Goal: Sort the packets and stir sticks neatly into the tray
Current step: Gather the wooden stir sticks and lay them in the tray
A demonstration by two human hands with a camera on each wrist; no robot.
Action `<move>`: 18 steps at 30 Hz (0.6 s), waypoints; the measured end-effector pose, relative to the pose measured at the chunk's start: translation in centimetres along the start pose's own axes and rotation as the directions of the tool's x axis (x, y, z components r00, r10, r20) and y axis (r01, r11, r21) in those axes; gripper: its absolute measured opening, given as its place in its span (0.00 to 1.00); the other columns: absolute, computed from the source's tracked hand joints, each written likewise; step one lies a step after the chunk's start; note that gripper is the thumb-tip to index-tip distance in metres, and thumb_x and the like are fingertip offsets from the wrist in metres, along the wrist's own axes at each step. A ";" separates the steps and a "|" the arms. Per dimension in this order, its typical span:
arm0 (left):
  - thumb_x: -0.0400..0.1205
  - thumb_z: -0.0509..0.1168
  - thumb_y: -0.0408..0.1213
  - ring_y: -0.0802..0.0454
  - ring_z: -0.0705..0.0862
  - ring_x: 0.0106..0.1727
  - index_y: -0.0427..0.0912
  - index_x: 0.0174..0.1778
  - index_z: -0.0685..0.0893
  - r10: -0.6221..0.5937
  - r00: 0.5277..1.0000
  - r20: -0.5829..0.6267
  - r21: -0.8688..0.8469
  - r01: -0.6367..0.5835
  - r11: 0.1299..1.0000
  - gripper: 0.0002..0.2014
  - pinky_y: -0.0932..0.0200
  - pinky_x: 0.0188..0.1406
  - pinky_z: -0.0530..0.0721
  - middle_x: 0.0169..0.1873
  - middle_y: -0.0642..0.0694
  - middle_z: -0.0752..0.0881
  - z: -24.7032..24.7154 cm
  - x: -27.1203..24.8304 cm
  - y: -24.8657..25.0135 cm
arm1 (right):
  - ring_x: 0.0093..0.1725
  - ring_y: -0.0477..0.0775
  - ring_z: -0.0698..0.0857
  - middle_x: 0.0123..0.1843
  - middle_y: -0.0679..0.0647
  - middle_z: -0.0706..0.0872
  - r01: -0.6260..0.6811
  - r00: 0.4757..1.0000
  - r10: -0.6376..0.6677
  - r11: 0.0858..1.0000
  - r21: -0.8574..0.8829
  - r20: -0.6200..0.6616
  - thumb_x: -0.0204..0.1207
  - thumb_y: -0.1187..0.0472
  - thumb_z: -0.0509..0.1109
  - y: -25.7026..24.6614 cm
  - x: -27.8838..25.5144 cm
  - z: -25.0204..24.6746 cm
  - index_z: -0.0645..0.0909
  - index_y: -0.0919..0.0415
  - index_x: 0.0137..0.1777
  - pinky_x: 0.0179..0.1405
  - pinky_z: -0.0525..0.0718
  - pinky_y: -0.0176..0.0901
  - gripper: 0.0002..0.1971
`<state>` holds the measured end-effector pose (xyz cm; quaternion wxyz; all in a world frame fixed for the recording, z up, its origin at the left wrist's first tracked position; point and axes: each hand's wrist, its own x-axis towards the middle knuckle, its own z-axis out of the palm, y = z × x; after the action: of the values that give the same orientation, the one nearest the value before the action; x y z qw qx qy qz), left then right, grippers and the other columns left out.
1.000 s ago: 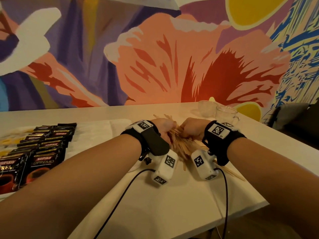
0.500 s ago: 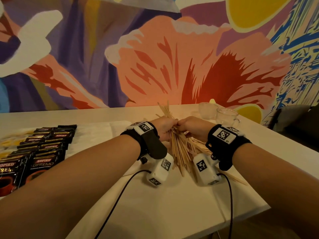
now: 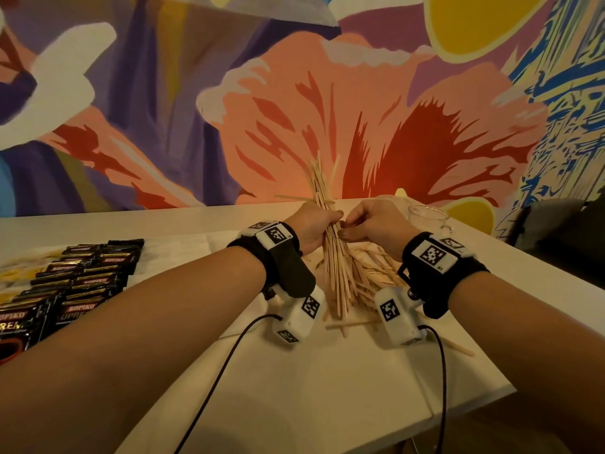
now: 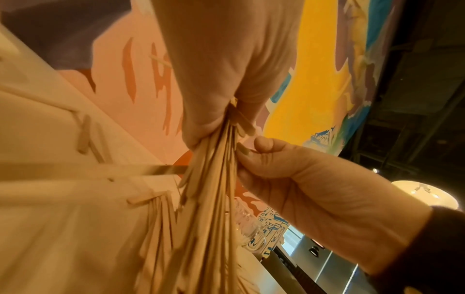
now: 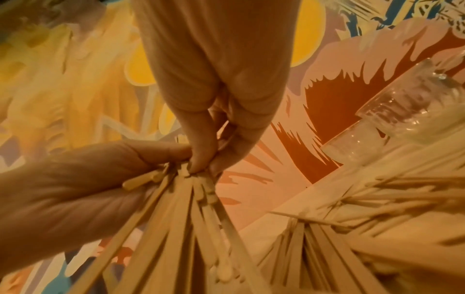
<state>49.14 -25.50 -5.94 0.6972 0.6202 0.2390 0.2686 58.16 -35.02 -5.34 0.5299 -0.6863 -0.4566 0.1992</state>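
Since the earlier frames the bundle (image 3: 330,247) of stir sticks has risen from lying low across the table (image 3: 327,371) to standing nearly upright, its top ends fanned out against the mural (image 3: 327,93).

The left hand (image 3: 314,229) grips the bundle at mid-height, fingers curled fully round it; the left wrist view shows the sticks squeezed together where they leave the fist (image 4: 226,83). The right hand (image 3: 371,226) is alongside, touching the same bundle just below the left. Its thumb and fingertips (image 5: 201,159) pinch the sticks at the gathered point, and the remaining fingers are curled.

The lower ends of the bundle splay outward and rest on the table. A loose heap of sticks (image 3: 370,273) lies flat beneath and to the right of the bundle, crossing one another in disorder. One stick (image 3: 458,347) lies apart near the right table edge, beside the right forearm.

Packets (image 3: 75,283), black with red lettering, lie in overlapping rows at the far left of the table, well apart from both hands. Whether they sit in the tray cannot be told.

A glass mug (image 3: 429,217) stands behind the right hand near the wall. A second clear vessel just to its left is largely hidden.
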 end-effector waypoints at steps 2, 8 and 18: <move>0.83 0.59 0.22 0.50 0.79 0.34 0.36 0.39 0.73 0.036 0.999 -0.013 0.018 -0.036 0.999 0.08 0.55 0.33 0.80 0.32 0.39 0.74 0.1 -0.1 0.4 | 0.29 0.50 0.80 0.30 0.55 0.79 0.002 1.000 -0.006 0.991 -0.131 -0.031 0.68 0.74 0.76 0.0 0.1 -0.1 0.74 0.61 0.33 0.30 0.82 0.38 0.14; 0.82 0.62 0.23 0.53 0.83 0.34 0.34 0.68 0.65 0.130 0.991 0.021 0.089 -0.132 0.987 0.20 0.61 0.27 0.83 0.42 0.40 0.77 0.3 -0.3 1.7 | 0.30 0.49 0.81 0.35 0.57 0.82 -0.042 0.999 0.043 0.991 -0.125 0.002 0.73 0.71 0.73 -0.2 -0.2 -0.3 0.74 0.60 0.36 0.30 0.85 0.36 0.11; 0.85 0.58 0.29 0.53 0.76 0.39 0.40 0.57 0.62 0.342 0.927 0.155 0.344 -0.375 0.861 0.10 0.66 0.29 0.79 0.41 0.47 0.73 1.6 -1.4 2.5 | 0.56 0.58 0.85 0.60 0.60 0.81 0.066 0.972 0.032 0.916 0.397 -0.235 0.78 0.45 0.64 -4.9 0.3 -1.9 0.69 0.58 0.62 0.57 0.85 0.56 0.20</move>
<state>48.94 -27.41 -3.31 0.5166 0.7842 0.1345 0.3163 57.75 -35.69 -0.14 0.7117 -0.5776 -0.3457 0.2009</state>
